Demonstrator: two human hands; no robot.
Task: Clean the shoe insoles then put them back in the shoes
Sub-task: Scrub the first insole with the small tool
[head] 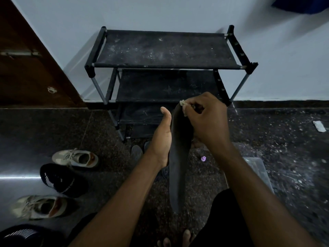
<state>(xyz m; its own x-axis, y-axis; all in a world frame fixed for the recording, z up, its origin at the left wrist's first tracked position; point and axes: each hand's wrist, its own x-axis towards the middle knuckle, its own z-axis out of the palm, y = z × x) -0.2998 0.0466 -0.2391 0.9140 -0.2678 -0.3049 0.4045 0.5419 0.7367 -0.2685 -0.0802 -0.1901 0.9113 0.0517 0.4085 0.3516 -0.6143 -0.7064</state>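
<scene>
A long dark insole (178, 168) is held upright in front of me, toe end up. My left hand (162, 136) cups it from the left, thumb raised along its edge. My right hand (207, 118) is closed on a small pale cloth (184, 106) pressed against the insole's top end. On the floor at the left lie two grey sneakers (76, 158) (40, 206) and two black knit shoes (60, 180) (21, 235). Other dark insoles (136, 152) lie on the floor behind my left wrist.
A dusty black shoe rack (165, 50) stands against the pale wall ahead. A brown door (26, 68) is at the left. A clear plastic box (256, 168) and a small purple cap (203, 158) sit on the speckled dark floor. My bare toes (176, 240) show at the bottom.
</scene>
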